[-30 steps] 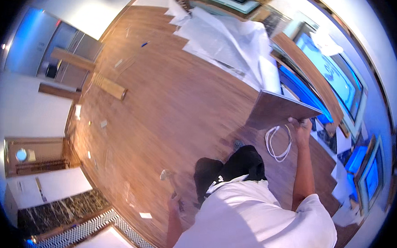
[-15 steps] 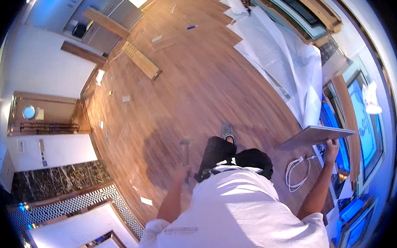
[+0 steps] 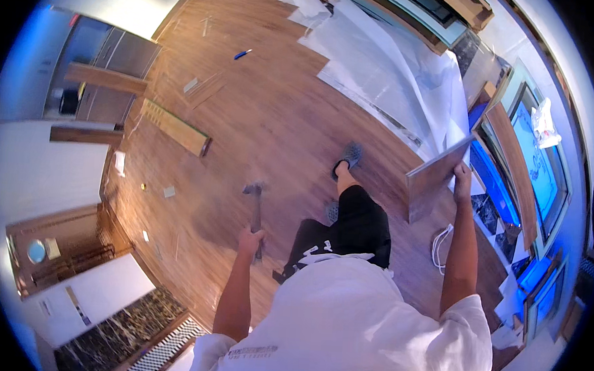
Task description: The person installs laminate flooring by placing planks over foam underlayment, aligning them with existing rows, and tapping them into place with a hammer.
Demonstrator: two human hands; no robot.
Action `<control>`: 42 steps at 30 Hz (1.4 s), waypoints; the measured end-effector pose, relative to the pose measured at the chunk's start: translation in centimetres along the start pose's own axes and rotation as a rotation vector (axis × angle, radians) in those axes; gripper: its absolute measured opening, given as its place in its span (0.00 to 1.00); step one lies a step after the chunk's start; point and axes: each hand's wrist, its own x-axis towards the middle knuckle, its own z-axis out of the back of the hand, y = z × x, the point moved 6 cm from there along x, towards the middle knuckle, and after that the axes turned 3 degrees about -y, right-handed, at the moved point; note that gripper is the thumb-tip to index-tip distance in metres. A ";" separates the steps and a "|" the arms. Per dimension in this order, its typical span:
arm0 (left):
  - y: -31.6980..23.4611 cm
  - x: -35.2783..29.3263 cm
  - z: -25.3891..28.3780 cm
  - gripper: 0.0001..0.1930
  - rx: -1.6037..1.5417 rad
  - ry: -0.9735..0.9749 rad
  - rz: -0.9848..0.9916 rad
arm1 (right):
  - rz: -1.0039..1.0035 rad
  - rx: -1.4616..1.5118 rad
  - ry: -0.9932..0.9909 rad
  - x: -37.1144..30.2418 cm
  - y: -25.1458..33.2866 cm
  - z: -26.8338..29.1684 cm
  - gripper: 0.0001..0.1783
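A hammer [image 3: 255, 207] is gripped by its handle in my left hand [image 3: 249, 239], with its dark head pointing away from me above the wooden floor. My right hand [image 3: 463, 175] is closed on the edge of a flat greyish-brown plank [image 3: 433, 182], held out to my right and tilted. The plank's far end overlaps the white sheeting in view. Part of my right hand's grip is hidden behind the plank.
White underlay sheeting [image 3: 377, 62] covers the far right floor beside the stepped plank edge [image 3: 323, 76]. A yellow-edged box [image 3: 176, 129], a blue pen-like item [image 3: 242, 54] and a white cable [image 3: 439, 248] lie on the floor. Framed panels [image 3: 540, 164] stand at right.
One foot has stepped forward and the view has turned. The hammer, blurred before, now shows plainly farther forward. The plank has swung from nearly flat to more upright.
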 end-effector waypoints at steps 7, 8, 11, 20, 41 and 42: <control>-7.6 12.0 0.7 0.07 0.329 -0.068 0.042 | -0.329 0.113 0.094 14.8 -2.8 -17.0 0.24; -8.6 14.9 0.1 0.07 0.290 -0.050 0.047 | -0.312 -0.129 0.182 17.6 -6.9 -17.6 0.26; -11.2 20.7 -0.7 0.07 0.233 -0.070 0.081 | -0.471 -0.210 0.240 23.5 -7.8 -26.2 0.31; -10.7 54.5 -9.3 0.11 0.482 -0.121 0.017 | -0.370 -0.573 0.230 39.5 -35.7 -42.1 0.47; 7.9 96.3 -26.4 0.24 0.698 -0.216 -0.273 | 0.075 -0.735 0.436 53.8 -57.3 -49.2 0.32; 7.7 96.6 -27.4 0.25 0.728 -0.189 -0.278 | 0.080 -0.734 0.445 54.0 -56.9 -48.5 0.31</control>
